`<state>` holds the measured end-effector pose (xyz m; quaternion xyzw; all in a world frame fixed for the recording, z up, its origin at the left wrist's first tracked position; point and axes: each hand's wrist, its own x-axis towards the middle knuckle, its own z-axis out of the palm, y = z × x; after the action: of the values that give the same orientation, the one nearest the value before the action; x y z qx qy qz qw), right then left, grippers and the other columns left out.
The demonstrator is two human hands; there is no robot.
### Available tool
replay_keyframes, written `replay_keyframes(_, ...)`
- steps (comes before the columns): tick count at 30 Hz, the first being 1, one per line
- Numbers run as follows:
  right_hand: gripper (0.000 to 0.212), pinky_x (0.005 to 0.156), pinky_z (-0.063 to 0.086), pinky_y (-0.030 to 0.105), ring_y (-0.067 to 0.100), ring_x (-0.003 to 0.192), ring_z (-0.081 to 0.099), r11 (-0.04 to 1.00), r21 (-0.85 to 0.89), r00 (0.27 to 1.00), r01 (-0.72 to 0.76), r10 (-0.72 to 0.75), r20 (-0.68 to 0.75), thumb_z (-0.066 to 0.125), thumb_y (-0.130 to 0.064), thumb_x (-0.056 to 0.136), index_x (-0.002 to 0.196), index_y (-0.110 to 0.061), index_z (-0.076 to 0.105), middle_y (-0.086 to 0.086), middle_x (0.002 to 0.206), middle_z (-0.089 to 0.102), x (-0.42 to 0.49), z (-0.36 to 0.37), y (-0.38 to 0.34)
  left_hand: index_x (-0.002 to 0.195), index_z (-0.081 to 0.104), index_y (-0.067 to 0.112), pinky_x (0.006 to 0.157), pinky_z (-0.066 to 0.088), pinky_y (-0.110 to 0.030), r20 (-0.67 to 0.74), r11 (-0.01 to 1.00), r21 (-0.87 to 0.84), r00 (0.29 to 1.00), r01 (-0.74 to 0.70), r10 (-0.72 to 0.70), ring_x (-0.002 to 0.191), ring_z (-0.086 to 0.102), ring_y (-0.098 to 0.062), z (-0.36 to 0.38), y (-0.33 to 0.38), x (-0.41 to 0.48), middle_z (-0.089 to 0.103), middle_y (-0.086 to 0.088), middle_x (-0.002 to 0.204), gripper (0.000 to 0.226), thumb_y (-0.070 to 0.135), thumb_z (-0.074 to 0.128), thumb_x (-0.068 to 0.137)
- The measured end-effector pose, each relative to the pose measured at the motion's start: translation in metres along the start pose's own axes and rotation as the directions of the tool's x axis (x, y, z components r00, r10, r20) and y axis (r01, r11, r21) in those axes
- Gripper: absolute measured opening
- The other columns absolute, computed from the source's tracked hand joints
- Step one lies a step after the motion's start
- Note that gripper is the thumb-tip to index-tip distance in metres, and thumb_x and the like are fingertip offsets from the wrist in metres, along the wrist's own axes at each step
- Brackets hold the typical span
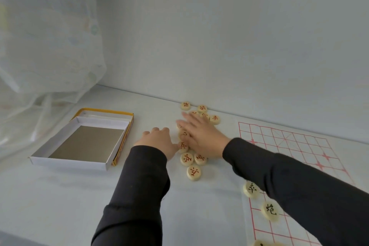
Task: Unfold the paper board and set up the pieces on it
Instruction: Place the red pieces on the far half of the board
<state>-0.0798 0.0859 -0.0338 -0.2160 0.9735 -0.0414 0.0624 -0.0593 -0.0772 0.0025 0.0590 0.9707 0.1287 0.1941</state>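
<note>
The paper board (295, 146) with a red grid lies unfolded at the right, partly under my right sleeve. Several round wooden pieces with red characters (193, 172) sit in a loose pile left of the board. My right hand (201, 136) lies flat over the pile with its fingers spread and straight. My left hand (157, 142) rests at the pile's left edge, fingers curled down on the table, thumb touching a red piece (183, 147). Black-character pieces (270, 210) lie on the board's near left edge.
An open white box tray (69, 163) sits on its yellow-edged lid (127, 126) at the left. A sheer curtain (46, 50) hangs at the far left. The wall (239, 46) runs right behind the pile.
</note>
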Motion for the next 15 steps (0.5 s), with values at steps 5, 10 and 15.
replay_keyframes(5,0.054,0.118,0.008,0.044,0.023,0.145,0.008,0.993,-0.044,0.994,-0.113,0.112,-0.008,0.023,-0.045,0.1,0.149,-0.024,0.018,0.003,0.158,0.009,0.047,-0.019,0.024,0.142,0.031,0.019,0.105,0.035,-0.041,0.011,1.0,0.003,0.999,-0.031,0.031,0.13,0.036,-0.026,0.007,0.01,0.003,0.038,-0.005,0.143,0.058,0.045,0.046,0.093)
replay_keyframes(10,0.052,0.117,0.011,0.041,0.022,0.144,0.014,0.989,-0.007,0.989,-0.146,0.146,0.023,0.025,-0.046,0.099,0.147,-0.025,0.026,0.0,0.158,0.013,0.055,-0.004,0.034,0.141,0.033,0.02,0.104,0.036,-0.039,0.006,0.999,0.008,0.999,-0.052,0.052,0.129,0.037,-0.025,0.008,0.01,0.005,0.04,-0.004,0.141,0.057,0.047,0.047,0.092)
replay_keyframes(15,0.047,0.116,0.009,0.038,0.02,0.142,0.016,0.995,0.033,0.996,-0.093,0.094,-0.01,0.025,-0.043,0.1,0.143,-0.026,0.033,-0.004,0.158,0.013,0.025,0.004,0.021,0.139,0.034,0.021,0.102,0.038,-0.038,0.001,0.997,0.009,0.997,-0.076,0.076,0.126,0.04,-0.025,0.008,0.011,0.005,0.042,-0.004,0.138,0.055,0.046,0.046,0.092)
